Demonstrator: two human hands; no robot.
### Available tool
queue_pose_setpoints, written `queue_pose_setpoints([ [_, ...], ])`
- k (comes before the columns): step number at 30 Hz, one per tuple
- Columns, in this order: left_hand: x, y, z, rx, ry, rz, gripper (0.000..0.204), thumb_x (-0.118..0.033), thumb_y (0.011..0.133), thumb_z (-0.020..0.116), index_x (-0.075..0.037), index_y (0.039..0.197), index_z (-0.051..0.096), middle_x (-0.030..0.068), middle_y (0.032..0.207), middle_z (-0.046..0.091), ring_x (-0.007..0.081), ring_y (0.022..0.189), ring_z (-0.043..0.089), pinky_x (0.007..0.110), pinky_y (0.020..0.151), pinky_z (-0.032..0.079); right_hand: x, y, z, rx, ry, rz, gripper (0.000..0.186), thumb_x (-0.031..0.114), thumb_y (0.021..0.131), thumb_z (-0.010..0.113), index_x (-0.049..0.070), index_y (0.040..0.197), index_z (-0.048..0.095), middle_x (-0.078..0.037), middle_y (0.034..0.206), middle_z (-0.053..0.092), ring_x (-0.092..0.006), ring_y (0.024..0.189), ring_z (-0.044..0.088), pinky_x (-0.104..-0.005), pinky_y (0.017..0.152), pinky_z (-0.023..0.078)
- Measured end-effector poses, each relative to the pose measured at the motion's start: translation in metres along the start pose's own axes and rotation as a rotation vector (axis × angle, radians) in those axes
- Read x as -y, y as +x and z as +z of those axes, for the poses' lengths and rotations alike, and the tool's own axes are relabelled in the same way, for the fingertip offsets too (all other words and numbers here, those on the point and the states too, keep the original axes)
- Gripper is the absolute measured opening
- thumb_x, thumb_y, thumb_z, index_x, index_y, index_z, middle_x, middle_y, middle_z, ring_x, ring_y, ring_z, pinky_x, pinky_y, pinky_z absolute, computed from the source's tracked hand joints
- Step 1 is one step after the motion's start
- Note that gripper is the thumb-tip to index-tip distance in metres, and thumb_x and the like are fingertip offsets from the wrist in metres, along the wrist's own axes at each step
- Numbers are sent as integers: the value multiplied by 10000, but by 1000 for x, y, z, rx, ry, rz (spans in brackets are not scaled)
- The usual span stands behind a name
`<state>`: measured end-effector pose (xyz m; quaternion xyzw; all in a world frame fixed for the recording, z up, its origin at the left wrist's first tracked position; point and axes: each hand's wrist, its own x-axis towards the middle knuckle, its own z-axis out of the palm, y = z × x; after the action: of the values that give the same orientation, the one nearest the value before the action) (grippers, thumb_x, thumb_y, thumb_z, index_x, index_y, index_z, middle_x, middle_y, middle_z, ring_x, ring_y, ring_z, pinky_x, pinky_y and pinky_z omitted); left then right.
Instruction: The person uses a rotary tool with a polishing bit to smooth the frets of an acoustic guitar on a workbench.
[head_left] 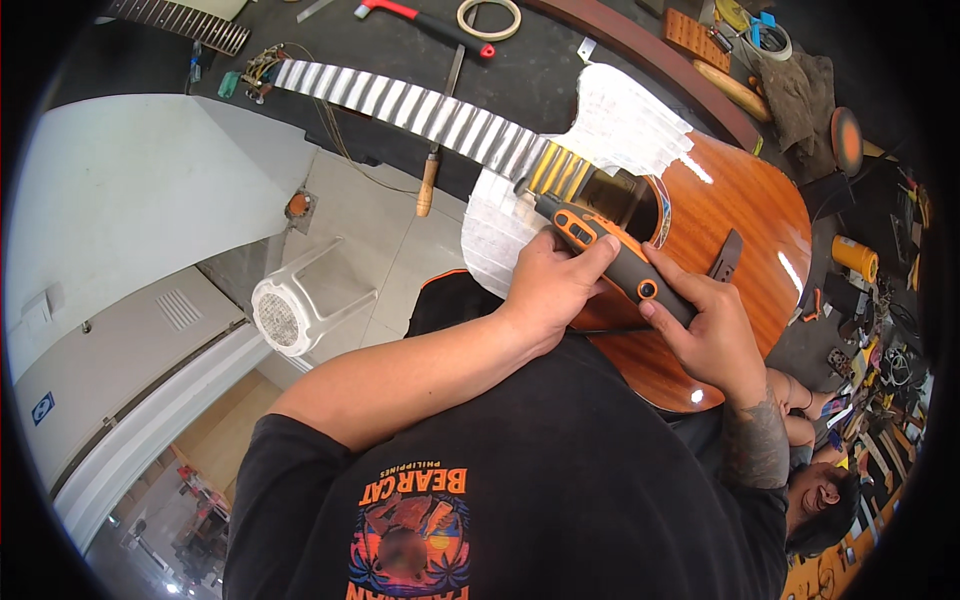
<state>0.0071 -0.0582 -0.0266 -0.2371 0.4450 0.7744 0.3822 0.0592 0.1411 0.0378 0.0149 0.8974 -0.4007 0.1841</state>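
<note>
My left hand (558, 285) and my right hand (712, 325) both grip a grey and orange rotary tool (628, 268), the left near its nose and the right around its rear. The tip of the tool is at the fretboard's edge, beside yellow-covered strips (560, 170) near the sound hole; exact contact is hard to make out. Under my hands lies an acoustic guitar (750, 190) with a glossy brown top. White masking tape (625, 110) covers part of the body, and white strips line the fretboard (400, 105) between the frets. The bridge (726, 255) sits right of my hands.
Beyond the neck, a wooden-handled file (427, 185), a red and black hammer (430, 20) and a tape roll (489, 16) lie on the dark bench. A white stool (285, 315) stands at left. Tools clutter the right side, where another person (820, 500) is partly visible.
</note>
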Motion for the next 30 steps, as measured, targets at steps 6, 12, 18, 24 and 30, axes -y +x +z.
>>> queue_pose_setpoints([
  [6, -3, 0, 3, -17, 15, -9, 333, -187, 1016, 713, -2, 1250, 564, 106, 1158, 690, 185, 1062, 696, 351, 855, 592, -1, 0, 0, -13, 31, 5, 567, 244, 917, 779, 127, 1453, 635, -222, 923, 735, -378, 818, 718, -435, 772, 555],
  [12, -2, 3, 2, -9, 13, -5, 342, -197, 1012, 723, -1, 1246, 568, 107, 1165, 685, 188, 1062, 695, 356, 859, 590, -1, 3, -2, -5, 44, 15, 569, 240, 923, 775, 117, 1459, 628, -230, 909, 732, -366, 791, 718, -421, 763, 552],
  [18, -8, 4, 7, 27, 75, -21, 393, -208, 1062, 638, 24, 1355, 520, 142, 1290, 630, 240, 1190, 658, 416, 1049, 560, -7, 4, -2, -38, 52, -13, 566, 226, 925, 773, 117, 1461, 627, -219, 886, 731, -344, 749, 712, -411, 734, 546],
  [24, -9, 7, 8, 0, 89, -31, 405, -217, 1058, 651, 24, 1356, 521, 140, 1285, 634, 239, 1194, 658, 413, 1052, 558, -5, 7, -7, -4, 75, 36, 563, 223, 930, 769, 117, 1463, 624, -211, 871, 734, -322, 715, 714, -395, 716, 542],
  [30, -11, 10, 12, 1, 99, -25, 404, -219, 1057, 654, 32, 1348, 528, 145, 1280, 635, 241, 1180, 666, 411, 1044, 562, -13, 9, -7, -40, 66, -22, 557, 220, 931, 766, 117, 1460, 626, -214, 890, 740, -304, 686, 706, -380, 705, 541],
])
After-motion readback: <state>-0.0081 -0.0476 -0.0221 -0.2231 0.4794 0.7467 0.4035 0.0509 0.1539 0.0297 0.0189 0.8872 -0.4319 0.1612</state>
